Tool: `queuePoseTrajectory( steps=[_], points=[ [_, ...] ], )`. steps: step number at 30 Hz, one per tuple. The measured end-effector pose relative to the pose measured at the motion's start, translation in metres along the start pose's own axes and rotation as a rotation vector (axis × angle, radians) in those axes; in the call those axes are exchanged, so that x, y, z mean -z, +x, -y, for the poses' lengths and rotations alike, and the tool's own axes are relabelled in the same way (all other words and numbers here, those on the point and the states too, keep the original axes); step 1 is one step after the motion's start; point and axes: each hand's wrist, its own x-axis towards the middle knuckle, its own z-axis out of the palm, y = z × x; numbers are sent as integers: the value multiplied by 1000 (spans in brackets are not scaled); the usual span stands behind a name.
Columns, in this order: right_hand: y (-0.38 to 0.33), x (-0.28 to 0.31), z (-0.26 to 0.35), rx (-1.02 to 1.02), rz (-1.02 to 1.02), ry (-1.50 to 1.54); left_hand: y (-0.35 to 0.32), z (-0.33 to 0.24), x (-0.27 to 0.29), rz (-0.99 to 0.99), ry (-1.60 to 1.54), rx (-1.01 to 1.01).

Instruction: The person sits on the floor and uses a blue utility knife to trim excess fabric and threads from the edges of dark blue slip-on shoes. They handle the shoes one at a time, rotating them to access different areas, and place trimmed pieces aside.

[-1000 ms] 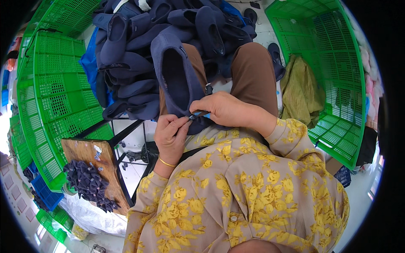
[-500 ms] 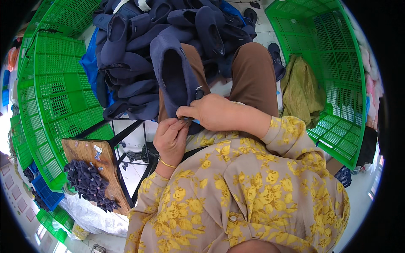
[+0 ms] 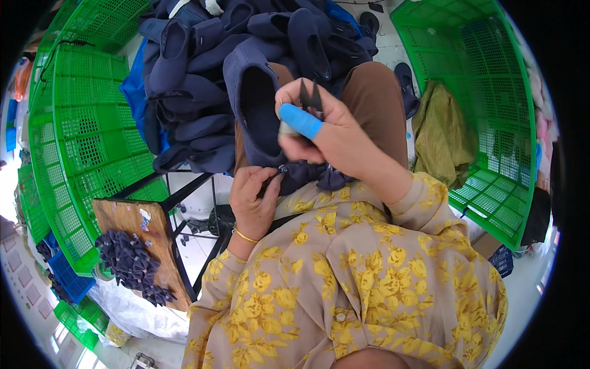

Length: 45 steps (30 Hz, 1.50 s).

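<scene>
A navy slip-on shoe (image 3: 235, 80) stands tilted between my knees, its opening facing me. My left hand (image 3: 253, 195) is closed in a pinch at the near end of this shoe, with a bit of dark fabric between thumb and fingers. My right hand (image 3: 335, 132) is raised over the shoe's right side, closed around small dark thread snips (image 3: 312, 97) whose blades point up and stand apart. Blue tape (image 3: 300, 121) wraps a digit of that hand. A thin curved line by its fingertips is too fine to make out. Navy fabric bows (image 3: 332, 178) lie in my lap.
A large heap of navy shoes (image 3: 196, 92) rises beyond my knees. To the left, a wooden-topped stool (image 3: 166, 246) carries a pile of navy bows (image 3: 126, 261). Green crates (image 3: 92, 147) flank the left; another green crate (image 3: 491, 92) and an olive cloth (image 3: 439, 129) are on the right.
My right hand has lifted away from the left fingers and turned, bringing the snips' blades and blue tape into view. The bows in my lap now show. My left hand stays at the shoe.
</scene>
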Motion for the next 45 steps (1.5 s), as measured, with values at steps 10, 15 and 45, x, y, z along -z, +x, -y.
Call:
queuePoseTrajectory(
  steps=[10, 15, 45],
  points=[
    [-28, 25, 17, 302, -117, -573, 2, -2, 1, 16, -61, 35],
    [-44, 27, -27, 169, 143, -1242, 2, 0, 0, 23, -78, 41],
    [-36, 21, -33, 12, 212, -1287, 4, 1, 2, 64, -112, 64]
  ],
)
